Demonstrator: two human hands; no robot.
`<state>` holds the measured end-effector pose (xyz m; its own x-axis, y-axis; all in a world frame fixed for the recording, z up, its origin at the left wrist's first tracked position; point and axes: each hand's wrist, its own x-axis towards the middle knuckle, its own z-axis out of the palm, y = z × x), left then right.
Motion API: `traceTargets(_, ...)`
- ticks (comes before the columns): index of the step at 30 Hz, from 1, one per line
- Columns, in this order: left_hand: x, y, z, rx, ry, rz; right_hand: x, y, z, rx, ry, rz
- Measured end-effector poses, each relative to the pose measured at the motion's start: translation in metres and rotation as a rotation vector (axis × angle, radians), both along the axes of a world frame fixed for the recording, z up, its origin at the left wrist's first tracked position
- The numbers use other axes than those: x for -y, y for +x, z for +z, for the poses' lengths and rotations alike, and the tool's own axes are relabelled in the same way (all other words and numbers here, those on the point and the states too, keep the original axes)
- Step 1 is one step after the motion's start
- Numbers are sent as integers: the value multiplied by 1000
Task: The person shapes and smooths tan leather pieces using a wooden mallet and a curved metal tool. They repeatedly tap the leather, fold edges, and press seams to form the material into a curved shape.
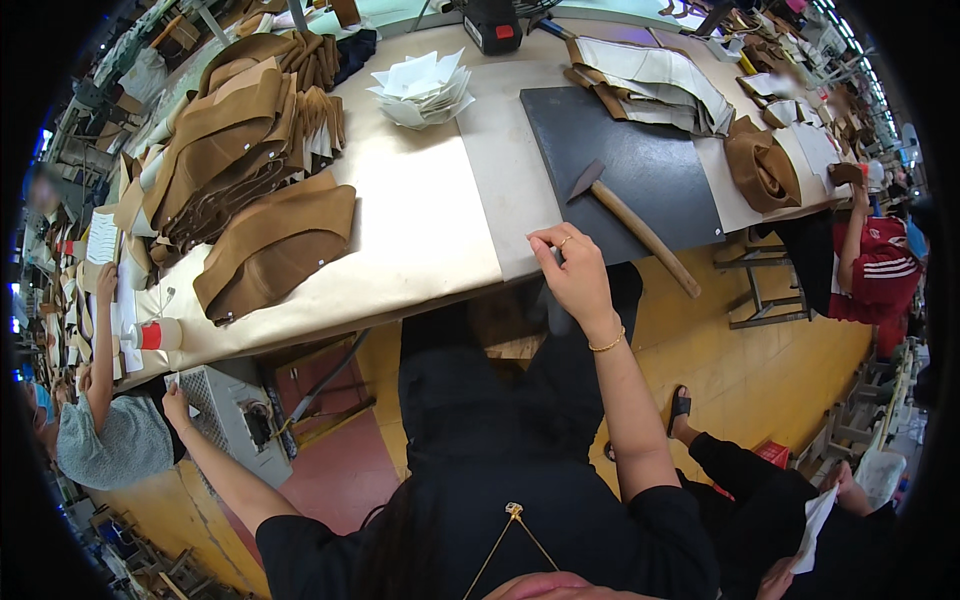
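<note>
Hands well apart. Right hand [573, 275] at front edge of surface [420, 200], fingers curled; cannot tell whether anything pinched. Left hand [176, 405] out past front edge, toward left end; cannot tell whether gripping. Hammer [645, 238] nearest right hand, slanting across dark board [650, 170], handle end jutting past front edge. Likely stiff, head-heavy, wood smoothish: best hold low on handle. Brown piece [275, 250] near front edge, left: probably light, bendy, soft; lift by both ends.
</note>
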<state>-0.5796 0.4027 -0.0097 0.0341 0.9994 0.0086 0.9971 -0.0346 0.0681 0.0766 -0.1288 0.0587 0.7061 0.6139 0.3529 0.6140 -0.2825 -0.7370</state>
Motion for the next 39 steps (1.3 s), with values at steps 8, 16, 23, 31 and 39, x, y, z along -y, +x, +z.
traceTargets(8,30,9,24,-165,257,53,0,-1,3,-38,-30,-5)
traceTargets(16,45,20,56,-334,409,162,1,-1,6,-34,-60,-11)
traceTargets(23,61,37,-1,-195,97,249,-2,-2,4,4,-57,-26)
traceTargets(31,54,42,-13,-101,323,230,2,3,-2,-5,13,12)
traceTargets(39,95,301,117,455,970,-523,12,18,2,-61,55,-4)
